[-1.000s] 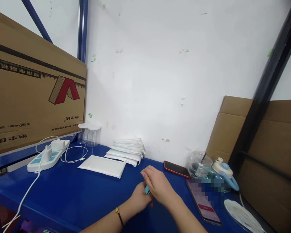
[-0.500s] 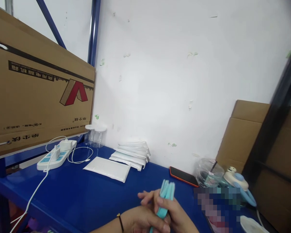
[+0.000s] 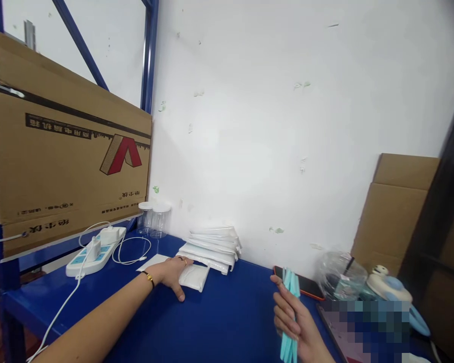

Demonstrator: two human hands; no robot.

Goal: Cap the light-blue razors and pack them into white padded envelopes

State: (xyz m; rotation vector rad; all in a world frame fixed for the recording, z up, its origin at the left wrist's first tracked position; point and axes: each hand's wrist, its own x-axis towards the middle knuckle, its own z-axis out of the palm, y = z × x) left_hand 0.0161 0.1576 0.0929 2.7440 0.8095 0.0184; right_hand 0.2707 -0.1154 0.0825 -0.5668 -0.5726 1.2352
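Observation:
My left hand (image 3: 171, 276) reaches over a flat white packet (image 3: 194, 277) lying on the blue table. Its thumb is spread toward the packet's front edge, and its fingers rest across the top. In my right hand (image 3: 293, 317) is a bundle of light-blue folded strips (image 3: 290, 287), held upright between thumb and fingers. Their exact kind does not show. Just behind the left hand lies a stack of white packets (image 3: 214, 247). A phone with a red-orange edge (image 3: 310, 287) is partly hidden behind the strips.
On the left, a white power strip (image 3: 94, 254) with plugs and cables sits before a large cardboard box (image 3: 71, 166). Two clear jars (image 3: 159, 222) stand by the wall. At right are a plastic-wrapped cup (image 3: 342, 277), a white-and-blue object (image 3: 389, 290) and cardboard (image 3: 393, 212).
My hands have parted. The left moved forward and left onto the flat packet; the right moved right with the light-blue strips. The view has shifted slightly.

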